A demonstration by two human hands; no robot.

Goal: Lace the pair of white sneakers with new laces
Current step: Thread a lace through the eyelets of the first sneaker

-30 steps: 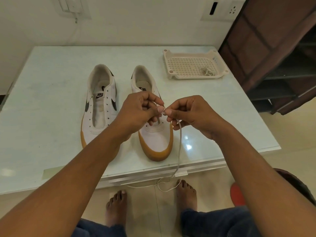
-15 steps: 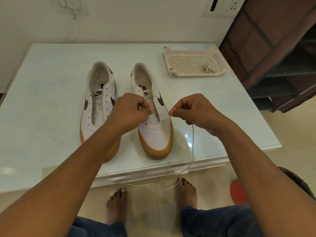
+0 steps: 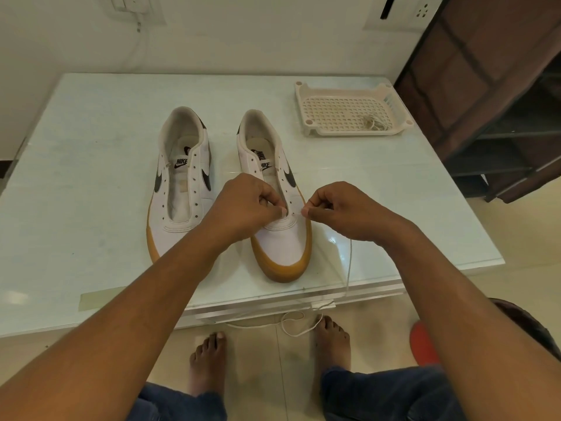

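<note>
A person's left hand (image 3: 246, 205) pinches the eyelet edge of a white sneaker (image 3: 282, 247) at centre frame, while the right hand (image 3: 343, 211) pinches a white lace (image 3: 349, 265) trailing over the worktop (image 3: 91, 177) edge to the floor. The second sneaker (image 3: 182, 189) stands just left of it; at upper right, a tray (image 3: 331, 110) holds a bundled lace (image 3: 372, 123).

Left hand (image 3: 249, 205) is pinching the right sneaker's (image 3: 282, 247) eyelet edge near the toe. Right hand (image 3: 340, 208) is pinching a white lace (image 3: 349, 262) just beside it. Lace is hanging over the table (image 3: 91, 147) edge and looping on the floor. Left sneaker (image 3: 182, 189) is sitting alongside, unlaced. Another lace (image 3: 373, 123) is lying in the tray (image 3: 391, 98).
</note>
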